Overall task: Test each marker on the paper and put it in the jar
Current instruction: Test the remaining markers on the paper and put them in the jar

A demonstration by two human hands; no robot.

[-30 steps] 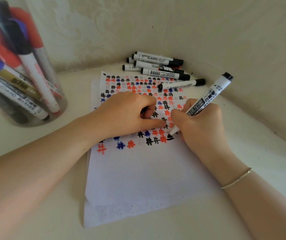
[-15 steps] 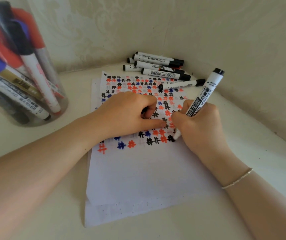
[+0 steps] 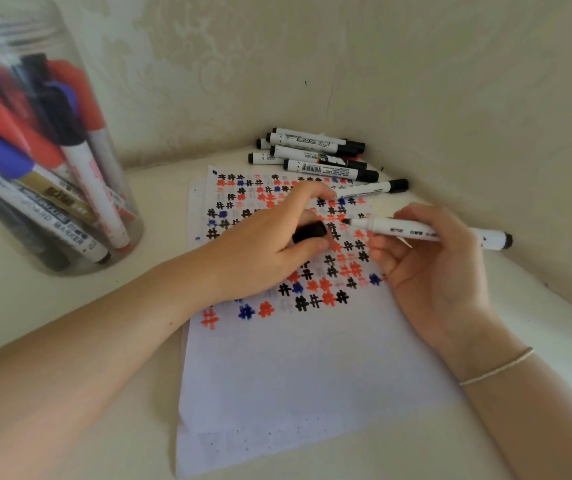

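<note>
The cream-coloured worktop ran into a corner where two pale patterned walls met. Toward its far left edge stood the tall clear plastic jar, holding red, blue and black markers leaning on one another. A white sheet of paper lay at the middle, its far half crowded with small red, blue and black hash marks.

In the far corner lay a loose pile of black-capped white markers, apparently untested.

The left hand hovered over the marked part of the sheet, fingers curled round a black marker cap. The right hand gripped the uncapped white marker with a black end plug, held roughly level above the paper's right edge, tip aimed at the cap and near it.

Capping appeared to be the step in hand. The bare tip could miss the cap's mouth and ink the left fingers, or drop and smear the crowded marks below. A cap pushed on only partway might work loose in the jar and let the tip dry. The jar stood well apart, already quite full; a careless drop could leave the marker perched on the others.
</note>
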